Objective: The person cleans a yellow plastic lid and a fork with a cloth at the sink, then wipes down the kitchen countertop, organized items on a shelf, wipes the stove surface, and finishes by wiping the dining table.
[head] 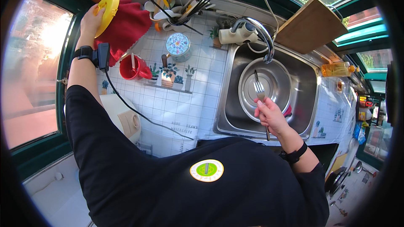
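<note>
At the far left, my left hand (91,22) grips a round yellow plastic lid (109,11), tilted on edge in front of a dark red cloth (127,28). My right hand (271,115) holds a metal fork (259,90) by its handle, tines pointing away from me. The fork is above a round stainless steel basin (245,93), which sits in the steel sink (304,101). A dark streak lies beyond the tines in the basin; whether it is a reflection cannot be told. Something dark pink (288,111) shows partly beside the basin, near my right wrist.
A curved chrome faucet (266,37) reaches over the basin. Left of the sink stand a red mug (130,68), a floral-lidded canister (178,45) and several utensils in holders (178,20). A wooden cutting board (311,26) leans behind the sink, near a bottle of amber liquid (336,69).
</note>
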Action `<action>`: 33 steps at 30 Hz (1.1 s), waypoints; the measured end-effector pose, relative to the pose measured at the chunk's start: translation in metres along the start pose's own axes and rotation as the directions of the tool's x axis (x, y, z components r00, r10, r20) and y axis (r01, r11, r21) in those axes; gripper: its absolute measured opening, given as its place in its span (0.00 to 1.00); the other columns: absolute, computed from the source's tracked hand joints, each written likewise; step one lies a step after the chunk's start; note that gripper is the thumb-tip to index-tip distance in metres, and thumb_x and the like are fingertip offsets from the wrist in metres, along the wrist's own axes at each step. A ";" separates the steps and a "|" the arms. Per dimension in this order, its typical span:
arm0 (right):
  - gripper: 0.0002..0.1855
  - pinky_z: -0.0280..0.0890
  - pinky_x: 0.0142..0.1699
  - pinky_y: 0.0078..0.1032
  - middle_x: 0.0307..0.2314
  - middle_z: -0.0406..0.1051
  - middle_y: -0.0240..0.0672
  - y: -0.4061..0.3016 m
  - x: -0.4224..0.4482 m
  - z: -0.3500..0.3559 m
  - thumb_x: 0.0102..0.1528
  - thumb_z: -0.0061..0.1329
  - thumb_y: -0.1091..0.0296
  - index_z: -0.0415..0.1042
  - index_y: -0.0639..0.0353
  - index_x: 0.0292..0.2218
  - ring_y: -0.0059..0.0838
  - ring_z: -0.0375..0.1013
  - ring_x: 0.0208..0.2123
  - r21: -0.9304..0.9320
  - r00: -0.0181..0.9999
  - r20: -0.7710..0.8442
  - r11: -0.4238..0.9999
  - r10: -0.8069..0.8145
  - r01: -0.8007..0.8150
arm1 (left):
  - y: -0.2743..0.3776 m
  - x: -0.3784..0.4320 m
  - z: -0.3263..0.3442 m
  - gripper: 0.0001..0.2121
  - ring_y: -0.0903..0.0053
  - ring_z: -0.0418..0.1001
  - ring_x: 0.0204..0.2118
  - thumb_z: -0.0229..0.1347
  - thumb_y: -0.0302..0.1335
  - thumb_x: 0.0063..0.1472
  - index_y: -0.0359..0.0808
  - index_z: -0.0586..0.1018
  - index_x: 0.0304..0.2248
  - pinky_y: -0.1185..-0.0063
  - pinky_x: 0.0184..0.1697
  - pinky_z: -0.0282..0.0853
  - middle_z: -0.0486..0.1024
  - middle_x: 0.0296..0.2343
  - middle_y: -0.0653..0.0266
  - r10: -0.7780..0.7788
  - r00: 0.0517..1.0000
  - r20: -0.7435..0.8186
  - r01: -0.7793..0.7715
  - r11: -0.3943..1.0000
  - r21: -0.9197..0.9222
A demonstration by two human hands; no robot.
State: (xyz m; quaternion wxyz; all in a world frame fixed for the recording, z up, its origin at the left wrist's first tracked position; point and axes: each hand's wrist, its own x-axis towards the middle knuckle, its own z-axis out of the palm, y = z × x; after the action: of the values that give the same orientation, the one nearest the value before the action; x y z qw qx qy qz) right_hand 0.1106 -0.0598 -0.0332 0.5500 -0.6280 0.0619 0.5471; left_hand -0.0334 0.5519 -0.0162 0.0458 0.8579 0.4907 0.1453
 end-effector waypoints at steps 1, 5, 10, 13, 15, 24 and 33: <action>0.11 0.44 0.16 0.09 0.21 0.63 0.29 0.003 0.003 -0.001 0.60 0.40 0.61 0.59 0.58 0.40 0.07 0.49 0.12 -0.030 0.999 -0.038 1.000 0.003 -0.004 | -0.002 0.003 0.003 0.22 0.63 0.69 0.47 0.47 0.45 0.59 0.47 0.69 0.51 0.70 0.51 0.63 0.71 0.45 0.58 -0.007 1.000 0.010 0.007 1.000 -0.016; 0.08 0.52 0.20 0.12 0.22 0.63 0.30 0.011 0.010 -0.007 0.61 0.36 0.64 0.60 0.60 0.38 0.12 0.55 0.16 0.002 0.999 0.017 1.000 -0.027 0.027 | -0.013 0.005 -0.002 0.21 0.64 0.69 0.46 0.47 0.47 0.59 0.47 0.72 0.48 0.72 0.49 0.64 0.71 0.44 0.57 0.146 0.905 -0.400 -0.156 0.988 0.006; 0.06 0.61 0.38 0.16 0.28 0.66 0.27 0.016 0.020 -0.004 0.59 0.39 0.68 0.65 0.60 0.34 0.15 0.62 0.29 -0.137 0.973 0.047 0.964 -0.224 0.228 | 0.069 -0.042 -0.052 0.15 0.74 0.70 0.40 0.49 0.42 0.60 0.42 0.79 0.37 0.78 0.43 0.67 0.73 0.38 0.62 0.081 0.800 -0.595 -0.298 0.914 -0.276; 0.05 0.59 0.40 0.15 0.32 0.68 0.29 0.016 0.026 -0.004 0.58 0.41 0.71 0.67 0.62 0.33 0.15 0.63 0.33 -0.160 0.930 0.083 0.916 -0.359 0.368 | 0.144 -0.101 -0.057 0.12 0.79 0.71 0.37 0.50 0.36 0.61 0.37 0.80 0.35 0.84 0.40 0.66 0.74 0.35 0.65 0.365 0.852 -0.376 -0.524 0.591 -0.613; 0.05 0.60 0.40 0.17 0.31 0.67 0.28 0.008 0.025 0.003 0.58 0.42 0.72 0.68 0.63 0.33 0.16 0.65 0.33 -0.205 0.899 0.180 0.879 -0.399 0.431 | 0.199 -0.173 -0.067 0.09 0.79 0.71 0.37 0.53 0.29 0.59 0.35 0.79 0.37 0.84 0.40 0.66 0.75 0.35 0.65 0.723 0.690 -0.034 -0.484 0.426 -0.765; 0.06 0.62 0.36 0.28 0.27 0.65 0.37 -0.009 0.006 0.029 0.50 0.50 0.73 0.72 0.57 0.33 0.37 0.66 0.31 -0.528 0.562 0.435 0.307 -0.703 0.792 | 0.246 -0.312 -0.054 0.04 0.63 0.72 0.26 0.58 0.25 0.50 0.34 0.78 0.25 0.73 0.29 0.66 0.74 0.22 0.58 0.854 0.446 0.269 -0.446 0.472 -0.761; 0.18 0.61 0.44 0.27 0.35 0.63 0.39 -0.027 -0.008 -0.017 0.50 0.51 0.72 0.66 0.59 0.44 0.37 0.64 0.38 -0.678 0.350 0.260 0.088 -0.900 0.730 | 0.189 -0.157 -0.164 0.08 0.79 0.70 0.25 0.50 0.27 0.60 0.31 0.74 0.28 0.83 0.29 0.64 0.73 0.22 0.64 0.518 0.843 -0.147 -0.535 0.837 -0.114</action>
State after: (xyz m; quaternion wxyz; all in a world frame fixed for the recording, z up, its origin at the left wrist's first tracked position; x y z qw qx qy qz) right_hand 0.1368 -0.0667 -0.0136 0.4618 -0.7622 -0.4515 0.0443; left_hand 0.0004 0.3102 0.1504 0.0418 0.9444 0.2251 0.2359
